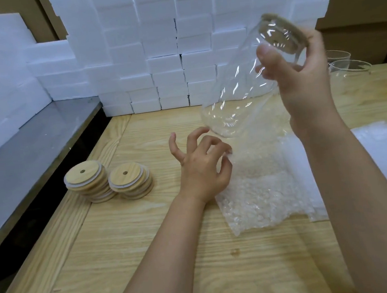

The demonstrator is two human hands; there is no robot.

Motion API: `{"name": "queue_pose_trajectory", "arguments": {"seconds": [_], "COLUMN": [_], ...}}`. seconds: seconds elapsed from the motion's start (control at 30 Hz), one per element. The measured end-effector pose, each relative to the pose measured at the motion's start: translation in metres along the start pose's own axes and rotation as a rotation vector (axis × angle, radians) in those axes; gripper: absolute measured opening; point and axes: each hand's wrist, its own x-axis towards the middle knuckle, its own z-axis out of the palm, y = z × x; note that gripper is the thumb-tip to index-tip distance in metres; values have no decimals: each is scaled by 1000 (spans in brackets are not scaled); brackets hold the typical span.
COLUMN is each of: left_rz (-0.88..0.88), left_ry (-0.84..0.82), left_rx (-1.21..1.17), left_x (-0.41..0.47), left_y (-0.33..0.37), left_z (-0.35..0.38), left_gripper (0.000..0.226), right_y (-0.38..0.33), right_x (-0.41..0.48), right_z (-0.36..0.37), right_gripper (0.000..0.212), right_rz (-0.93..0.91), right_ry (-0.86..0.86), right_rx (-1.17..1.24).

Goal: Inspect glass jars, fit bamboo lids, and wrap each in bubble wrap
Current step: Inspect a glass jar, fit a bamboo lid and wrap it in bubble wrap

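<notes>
My right hand (298,70) grips a clear glass jar (237,95) near its top and holds it tilted in the air, base down to the left. A bamboo lid (283,31) sits on the jar's mouth. My left hand (201,166) hovers just below the jar's base with its fingers loosely curled, and its fingertips touch the edge of a bubble wrap sheet (260,187) lying on the wooden table (138,246). Two stacks of bamboo lids (108,180) stand at the table's left edge.
A wall of white foam blocks (160,55) rises behind the table. More glass jars (347,65) stand at the right rear. A pile of bubble wrap (386,151) lies at the right. Cardboard boxes (365,23) stand behind. A grey shelf (33,142) runs along the left.
</notes>
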Motion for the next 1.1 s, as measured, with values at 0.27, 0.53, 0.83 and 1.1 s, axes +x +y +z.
{"name": "queue_pose_trajectory", "arguments": {"seconds": [0.27, 0.53, 0.83, 1.1], "left_rz": [16, -10, -73, -125], "left_ry": [88, 81, 118, 154], "left_rx": [-34, -184, -293, -411], "left_x": [-1, -1, 4, 12], "left_y": [-4, 0, 3, 8], "left_z": [3, 2, -2, -6], "left_gripper": [17, 13, 64, 51], "right_y": [16, 19, 16, 21], "right_x": [-1, 0, 1, -10], "right_z": [-5, -7, -5, 14], "right_gripper": [53, 57, 56, 58], "right_rz": [9, 26, 23, -31], "right_ry": [6, -32, -144, -217], "right_rx": [-154, -229, -262, -352]}}
